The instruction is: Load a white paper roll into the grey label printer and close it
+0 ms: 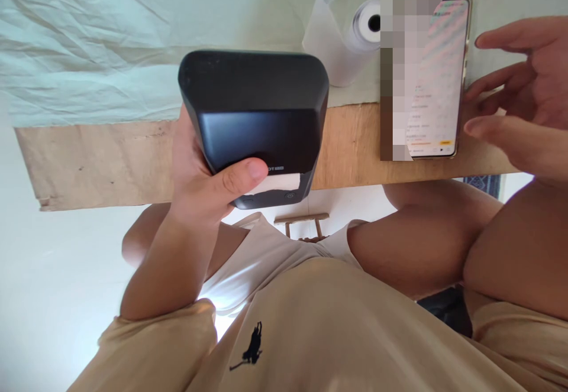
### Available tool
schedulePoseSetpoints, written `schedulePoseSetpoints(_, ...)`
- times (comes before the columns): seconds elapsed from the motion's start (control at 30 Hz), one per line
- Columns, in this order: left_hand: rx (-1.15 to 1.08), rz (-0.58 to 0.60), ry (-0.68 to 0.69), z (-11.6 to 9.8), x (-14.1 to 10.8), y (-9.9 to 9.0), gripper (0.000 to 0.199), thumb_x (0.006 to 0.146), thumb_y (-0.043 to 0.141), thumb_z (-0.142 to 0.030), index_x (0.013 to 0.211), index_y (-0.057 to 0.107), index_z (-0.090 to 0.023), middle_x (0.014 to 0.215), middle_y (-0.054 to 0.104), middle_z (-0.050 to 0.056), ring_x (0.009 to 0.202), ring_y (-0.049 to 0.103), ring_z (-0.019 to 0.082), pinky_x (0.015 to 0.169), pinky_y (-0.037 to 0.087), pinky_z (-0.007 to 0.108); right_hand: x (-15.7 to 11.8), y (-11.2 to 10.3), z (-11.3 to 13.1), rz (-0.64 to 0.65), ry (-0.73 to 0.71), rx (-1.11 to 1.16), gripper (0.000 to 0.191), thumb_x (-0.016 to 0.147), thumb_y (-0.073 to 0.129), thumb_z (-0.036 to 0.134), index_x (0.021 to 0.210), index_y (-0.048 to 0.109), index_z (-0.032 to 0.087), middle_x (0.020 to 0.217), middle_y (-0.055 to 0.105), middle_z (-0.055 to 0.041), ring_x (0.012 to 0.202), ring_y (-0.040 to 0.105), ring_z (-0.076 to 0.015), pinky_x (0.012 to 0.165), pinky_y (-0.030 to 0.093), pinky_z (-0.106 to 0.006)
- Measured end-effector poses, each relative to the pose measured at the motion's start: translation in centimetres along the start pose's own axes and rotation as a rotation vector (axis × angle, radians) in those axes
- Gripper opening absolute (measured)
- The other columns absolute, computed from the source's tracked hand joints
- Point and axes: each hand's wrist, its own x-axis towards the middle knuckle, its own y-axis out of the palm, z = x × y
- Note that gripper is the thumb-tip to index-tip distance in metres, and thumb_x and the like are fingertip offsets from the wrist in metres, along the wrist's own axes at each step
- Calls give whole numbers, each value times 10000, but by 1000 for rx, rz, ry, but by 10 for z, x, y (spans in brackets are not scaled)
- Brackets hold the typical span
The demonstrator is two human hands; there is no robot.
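Note:
A black portable printer (261, 138) is gripped in my left hand (199, 173), held up over the table's front edge. My left thumb lies across its lower face, beside a strip of white paper (280, 182) and a small round button. A lit phone (439, 84) rests on the table to the right, its left part blurred out by pixels. My right hand (532, 93) is just right of the phone, fingers spread and curved; whether a fingertip touches the phone's edge I cannot tell.
Behind the printer, a white paper roll (355, 40) lies with its loose end curling up. Pale green wrinkled cloth (97, 37) covers the table's back part, and bare wood (102, 164) runs along the front. Below stands a wooden stool (302, 220) on the floor.

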Motion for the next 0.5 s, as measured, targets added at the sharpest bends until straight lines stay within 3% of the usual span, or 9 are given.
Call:
schedulePoseSetpoints(0.13, -2, 9, -1, 1, 0, 0, 725, 695, 757, -396, 1317, 469, -162, 1188, 575, 76, 1188, 580, 340, 1043, 454, 586, -1, 5, 13, -86, 32, -20, 621, 628, 505, 159, 1220, 537, 343, 870, 557, -33, 858, 569, -88, 577, 356, -205)
schedulePoseSetpoints(0.37, -42, 1, -20, 0, 0, 1, 825, 682, 768, -392, 1387, 365, -242, 1168, 591, 50, 1199, 580, 341, 1068, 419, 622, -1, 8, 18, -85, 34, -2, 610, 602, 484, 194, 1192, 556, 328, 810, 542, -34, 853, 564, -99, 639, 371, -238)
schedulePoseSetpoints(0.5, -19, 13, -47, -2, -1, -1, 785, 686, 765, -391, 1367, 401, -254, 1194, 591, 38, 1191, 584, 320, 1070, 426, 614, -1, 9, 20, -102, 16, -29, 515, 600, 484, 208, 1092, 611, 296, 1097, 513, -34, 824, 541, -58, 681, 378, -255)
